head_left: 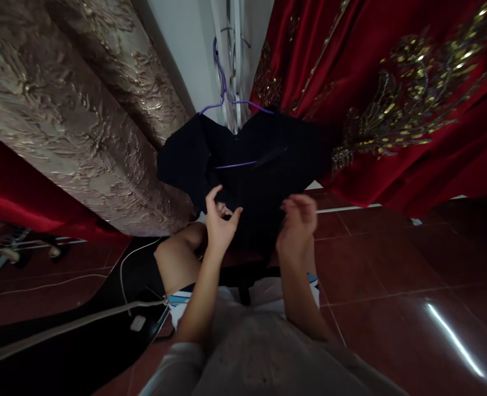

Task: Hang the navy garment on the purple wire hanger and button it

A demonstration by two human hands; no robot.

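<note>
A dark navy or black garment, its kind unclear in the dim light, hangs in front of me on a purple wire hanger. The hanger's lower bar shows through its open front. Close to the left side of the cloth is my left hand, thumb and forefinger spread apart and the other fingers bent. I cannot make out anything held in it. At the garment's right side, my right hand is raised with curled fingers. Motion blurs its fingertips, so a grip on the cloth cannot be confirmed.
The hanger hooks onto a white metal rack. Textured beige-gold fabric hangs at left, red fabric with gold sequins at right. A black surface with a white cable lies at lower left, over red floor tiles.
</note>
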